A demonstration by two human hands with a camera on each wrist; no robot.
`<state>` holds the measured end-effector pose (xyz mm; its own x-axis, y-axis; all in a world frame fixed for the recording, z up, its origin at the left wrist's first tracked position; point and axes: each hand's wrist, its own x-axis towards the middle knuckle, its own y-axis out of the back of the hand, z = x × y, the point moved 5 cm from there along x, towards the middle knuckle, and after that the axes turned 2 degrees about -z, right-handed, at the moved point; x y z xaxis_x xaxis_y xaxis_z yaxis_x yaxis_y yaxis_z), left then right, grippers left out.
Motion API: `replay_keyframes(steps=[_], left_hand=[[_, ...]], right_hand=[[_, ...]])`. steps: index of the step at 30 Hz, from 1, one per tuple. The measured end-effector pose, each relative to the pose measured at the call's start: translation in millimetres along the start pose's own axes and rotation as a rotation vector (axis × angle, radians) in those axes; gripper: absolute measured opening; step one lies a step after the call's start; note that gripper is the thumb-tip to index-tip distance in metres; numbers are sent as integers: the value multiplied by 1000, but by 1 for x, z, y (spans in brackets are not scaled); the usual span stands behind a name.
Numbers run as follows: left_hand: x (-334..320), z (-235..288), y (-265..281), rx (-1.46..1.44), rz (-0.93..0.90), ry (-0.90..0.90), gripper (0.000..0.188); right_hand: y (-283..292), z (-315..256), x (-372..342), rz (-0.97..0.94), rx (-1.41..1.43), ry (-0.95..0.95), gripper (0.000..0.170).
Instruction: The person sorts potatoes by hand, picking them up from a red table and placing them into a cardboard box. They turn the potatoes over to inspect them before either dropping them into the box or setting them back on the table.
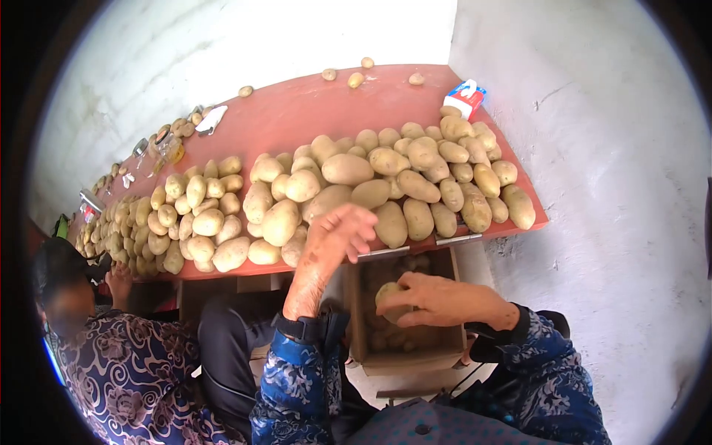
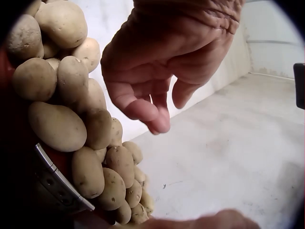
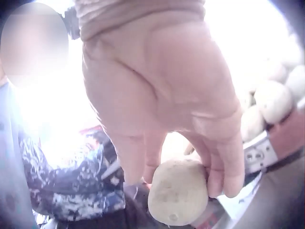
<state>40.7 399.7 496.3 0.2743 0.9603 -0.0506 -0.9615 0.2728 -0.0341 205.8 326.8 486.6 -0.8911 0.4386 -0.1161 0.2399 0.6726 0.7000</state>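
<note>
My right hand (image 1: 445, 300) grips a pale potato (image 3: 178, 193) between thumb and fingers, over an open brown box (image 1: 404, 361) below the table edge. Several small potatoes (image 1: 382, 341) lie inside that box. My left hand (image 1: 337, 237) hovers at the table's front edge with loosely bent fingers. In the left wrist view nothing is in this left hand (image 2: 167, 67). Close beside it, a long heap of potatoes (image 1: 348, 169) is spread along the front of the red table (image 1: 289, 100).
A tissue box (image 1: 466, 99) stands at the table's right end, and a few loose potatoes (image 1: 356, 79) lie at the back. Metal fittings (image 1: 458, 239) line the front edge. Another person (image 1: 133, 363) sits at the left. A grey wall (image 1: 593, 185) rises on the right.
</note>
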Motion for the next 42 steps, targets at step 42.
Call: replay_keyframes(steps=[42], left_hand=[[28,-19,-52,-338,220,-114,43]], right_hand=[[79,44,12,964,-16,66,69]])
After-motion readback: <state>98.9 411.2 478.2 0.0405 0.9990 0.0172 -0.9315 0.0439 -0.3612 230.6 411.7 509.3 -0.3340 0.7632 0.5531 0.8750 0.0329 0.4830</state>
